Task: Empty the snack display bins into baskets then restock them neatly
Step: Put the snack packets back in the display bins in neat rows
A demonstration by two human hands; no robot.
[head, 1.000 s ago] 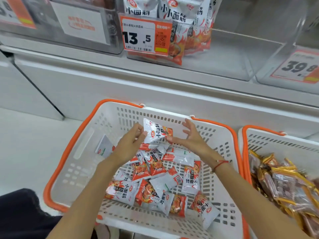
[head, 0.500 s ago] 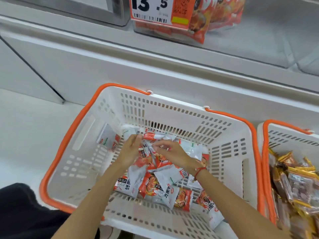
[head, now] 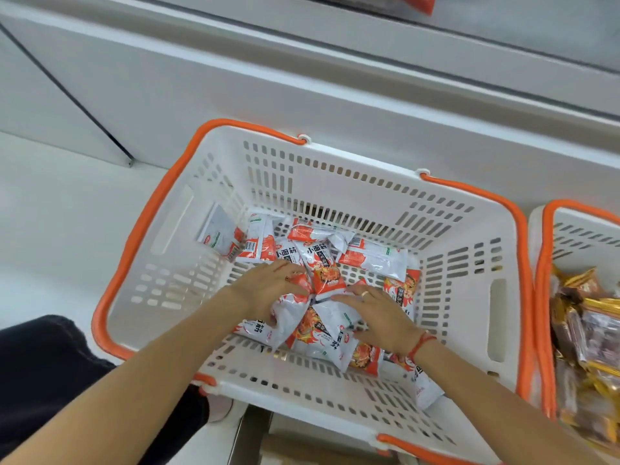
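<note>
A white basket with orange handles holds several red-and-white snack packets heaped in its bottom. Both of my hands are down inside it on the heap. My left hand lies palm down on a creased white packet, fingers pointing right toward a red-and-white packet between the hands. My right hand, a ring on one finger and a red cord at the wrist, rests flat on the packets with fingers stretched to the left. Neither hand lifts a packet clear of the heap.
A second orange-handled basket stands at the right, holding gold-wrapped snacks. The white shelf front rises just behind both baskets. White floor lies to the left, and my dark trouser leg shows at lower left.
The view has tipped down, so the price tags and upper bins left the frame. Both hands dropped from holding packets above the basket onto the heap inside it.
</note>
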